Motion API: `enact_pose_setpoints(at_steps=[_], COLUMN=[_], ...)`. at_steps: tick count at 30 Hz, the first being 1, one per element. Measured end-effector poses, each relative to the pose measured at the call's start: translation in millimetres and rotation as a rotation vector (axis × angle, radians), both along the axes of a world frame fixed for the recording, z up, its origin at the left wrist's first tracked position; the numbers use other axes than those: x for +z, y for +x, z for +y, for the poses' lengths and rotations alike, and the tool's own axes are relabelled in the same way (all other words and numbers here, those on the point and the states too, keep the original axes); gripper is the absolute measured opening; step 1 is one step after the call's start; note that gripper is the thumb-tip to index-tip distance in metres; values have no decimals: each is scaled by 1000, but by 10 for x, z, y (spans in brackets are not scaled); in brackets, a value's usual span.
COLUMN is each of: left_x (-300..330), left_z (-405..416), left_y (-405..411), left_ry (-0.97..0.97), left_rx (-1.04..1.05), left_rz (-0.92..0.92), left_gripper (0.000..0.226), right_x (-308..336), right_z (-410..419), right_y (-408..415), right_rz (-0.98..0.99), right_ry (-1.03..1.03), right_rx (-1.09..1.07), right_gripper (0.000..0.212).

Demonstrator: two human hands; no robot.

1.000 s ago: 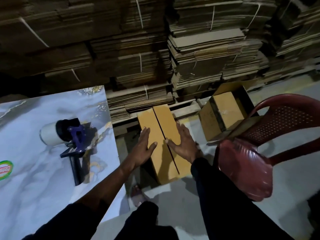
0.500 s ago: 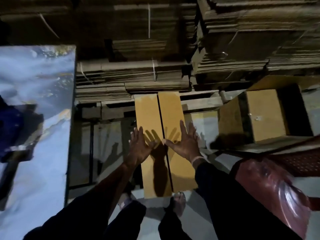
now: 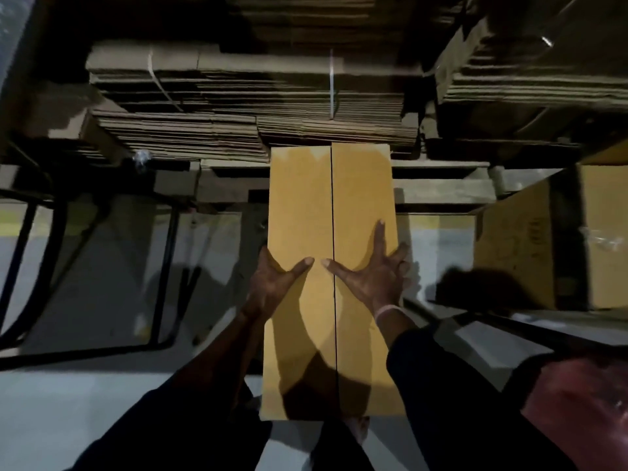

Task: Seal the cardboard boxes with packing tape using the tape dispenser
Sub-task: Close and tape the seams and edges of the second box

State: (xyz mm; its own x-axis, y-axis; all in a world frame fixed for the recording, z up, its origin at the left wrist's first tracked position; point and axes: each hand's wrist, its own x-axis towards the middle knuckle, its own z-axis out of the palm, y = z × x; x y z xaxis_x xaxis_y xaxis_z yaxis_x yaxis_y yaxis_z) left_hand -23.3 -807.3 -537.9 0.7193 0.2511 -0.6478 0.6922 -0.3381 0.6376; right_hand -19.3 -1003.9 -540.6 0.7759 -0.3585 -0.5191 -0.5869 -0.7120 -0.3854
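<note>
box: long cardboard box [image 3: 331, 266] sits on the floor right in front of the person, flaps down, dark seam running up the middle
left hand: left hand [image 3: 273, 278] grips the box's left edge, thumb laid on top, fingers hidden over the side
right hand: right hand [image 3: 368, 273] spread flat on the right flap, probably pressing it level so the seam stays closed for tape
tape dispenser: not in view
around: flat cardboard stacks [image 3: 258, 107] behind, second box [image 3: 550, 246] to the right, red chair [image 3: 577, 409] at the corner
in the way: nothing on the seam except the thumbs
</note>
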Motion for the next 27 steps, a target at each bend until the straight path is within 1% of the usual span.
enact_pose_setpoints(at_steps=[5, 8, 10, 14, 19, 23, 27], left_x=[114, 411, 723, 1570, 2815, 3808, 4586], left_z=[-70, -108, -129, -200, -199, -163, -76], left_y=[-15, -25, -45, -118, -301, -467, -587], left_ry=[-36, -41, -33, 22, 98, 174, 223], left_rx=[16, -24, -64, -116, -151, -156, -170], left_rz=[-45, -86, -118, -175, -228, -287, -320], left_gripper=[99, 102, 105, 110, 115, 114, 114], right_x=[122, 403, 706, 1563, 2885, 3921, 4705], right_z=[18, -35, -75, -141, -157, -134, -65], right_y=[-24, -121, -196, -319, -481, -583, -700], right_rz=[-45, -82, -118, -180, -239, -269, -292], right_ry=[-62, -69, -76, -88, -94, -147, -135], right_rx=[-19, -57, -88, -103, -64, -26, -7], right_gripper=[143, 143, 142, 141, 143, 143, 140])
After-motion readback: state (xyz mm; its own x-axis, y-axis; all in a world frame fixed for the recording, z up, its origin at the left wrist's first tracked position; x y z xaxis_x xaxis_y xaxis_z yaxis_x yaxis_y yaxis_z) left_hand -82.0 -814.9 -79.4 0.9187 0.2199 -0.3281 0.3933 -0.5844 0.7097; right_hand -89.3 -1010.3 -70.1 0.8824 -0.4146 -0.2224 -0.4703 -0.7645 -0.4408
